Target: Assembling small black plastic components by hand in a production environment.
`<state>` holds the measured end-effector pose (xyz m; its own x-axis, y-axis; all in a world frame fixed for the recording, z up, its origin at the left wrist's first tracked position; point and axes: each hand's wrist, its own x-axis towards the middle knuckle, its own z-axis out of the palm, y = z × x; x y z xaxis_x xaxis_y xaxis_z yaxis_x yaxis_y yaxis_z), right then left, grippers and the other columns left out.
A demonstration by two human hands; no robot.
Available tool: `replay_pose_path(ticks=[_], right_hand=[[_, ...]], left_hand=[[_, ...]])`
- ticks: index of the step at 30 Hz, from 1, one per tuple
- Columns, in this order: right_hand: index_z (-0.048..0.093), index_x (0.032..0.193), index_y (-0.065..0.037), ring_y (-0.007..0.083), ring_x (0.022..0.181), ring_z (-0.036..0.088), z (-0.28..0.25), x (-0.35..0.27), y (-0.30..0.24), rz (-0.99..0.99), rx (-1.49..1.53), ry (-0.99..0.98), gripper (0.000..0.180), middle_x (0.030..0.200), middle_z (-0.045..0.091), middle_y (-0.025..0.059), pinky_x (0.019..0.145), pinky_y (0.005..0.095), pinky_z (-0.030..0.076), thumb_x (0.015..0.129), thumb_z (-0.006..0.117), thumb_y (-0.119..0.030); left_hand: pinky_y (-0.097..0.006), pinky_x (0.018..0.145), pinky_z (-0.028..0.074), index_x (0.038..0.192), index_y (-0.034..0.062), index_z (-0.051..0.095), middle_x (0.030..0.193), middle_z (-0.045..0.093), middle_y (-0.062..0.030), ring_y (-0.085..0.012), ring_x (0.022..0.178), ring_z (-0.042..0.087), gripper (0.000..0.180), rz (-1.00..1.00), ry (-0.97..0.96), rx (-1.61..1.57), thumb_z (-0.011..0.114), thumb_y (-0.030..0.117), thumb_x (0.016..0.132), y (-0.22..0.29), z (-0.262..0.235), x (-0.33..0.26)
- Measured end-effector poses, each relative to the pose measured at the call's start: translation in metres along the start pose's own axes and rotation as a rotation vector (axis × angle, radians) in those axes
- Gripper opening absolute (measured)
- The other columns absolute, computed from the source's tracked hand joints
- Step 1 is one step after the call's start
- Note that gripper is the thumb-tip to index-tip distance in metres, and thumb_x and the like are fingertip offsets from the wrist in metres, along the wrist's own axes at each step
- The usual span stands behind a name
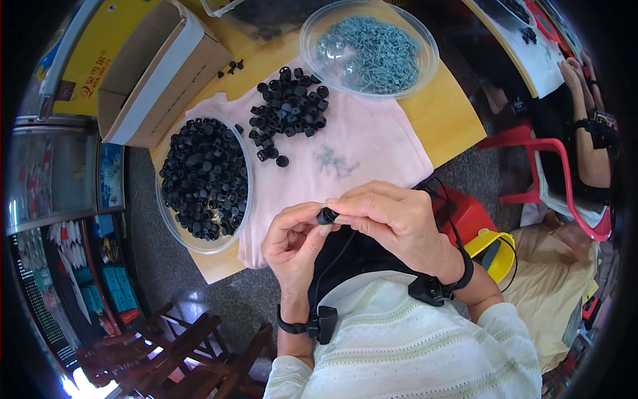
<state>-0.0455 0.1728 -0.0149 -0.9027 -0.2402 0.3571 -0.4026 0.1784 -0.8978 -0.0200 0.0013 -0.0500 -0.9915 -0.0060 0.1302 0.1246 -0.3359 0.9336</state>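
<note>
Yellow wooden table point(452, 120), partly covered by a pale pink cloth point(372, 146), with grey floor point(166, 266) below and dark wooden chairs point(193, 352) at the lower left.

Landmark: the pink cloth.

On the left edge of the cloth, a clear round plastic bowl point(199, 243) full of small black plastic caps point(205, 176). On the upper middle of the cloth, a loose pile of the same black caps point(289, 110), with one single cap point(282, 161) just below the pile. In the middle of the cloth, a few small grey metal clips point(335, 161). Beyond the upper edge of the cloth, a second clear bowl point(425, 66) holding many grey metal clips point(369, 54). Up and left of the cloth, an open cardboard box point(159, 73).

Just below the lower edge of the cloth, both hands together. Left hand point(292, 246), fingers curled, thumb and forefinger closed on one black cap point(326, 215). Right hand point(392, 223), fingers bent, fingertips pinching the same cap from the other side. Black wrist bands with small black devices on both wrists.

Far right of the cloth, a red plastic chair point(551, 173) and another person's arm point(585, 133).
</note>
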Motion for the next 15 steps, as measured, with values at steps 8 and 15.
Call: replay_pose_path(ticks=[8,15], right_hand=[[0.067,0.106,0.001,0.0224,0.078,0.066,0.0,0.0,0.0,-0.054,-0.055,-0.014,0.034,0.091,0.066,0.0117,0.066,0.0284,0.055,0.073,0.069,0.007],[0.067,0.107,0.001,0.0228,0.08,0.066,0.0,-0.001,0.002,-0.053,-0.059,-0.026,0.035,0.093,0.066,0.012,0.067,0.0285,0.055,0.072,0.068,0.01]], left_hand=[[-0.034,0.084,0.058,0.107,-0.0049,0.057,0.111,0.06,-0.0188,-0.0235,0.099,0.064,0.027,0.06,-0.022,0.022,0.064,-0.012,0.082,0.001,-0.005,-0.001],[-0.032,0.086,0.056,0.107,-0.0056,0.06,0.113,0.059,-0.0197,-0.0243,0.102,0.063,0.028,0.09,-0.041,0.111,0.063,-0.014,0.081,-0.002,-0.01,-0.002]])
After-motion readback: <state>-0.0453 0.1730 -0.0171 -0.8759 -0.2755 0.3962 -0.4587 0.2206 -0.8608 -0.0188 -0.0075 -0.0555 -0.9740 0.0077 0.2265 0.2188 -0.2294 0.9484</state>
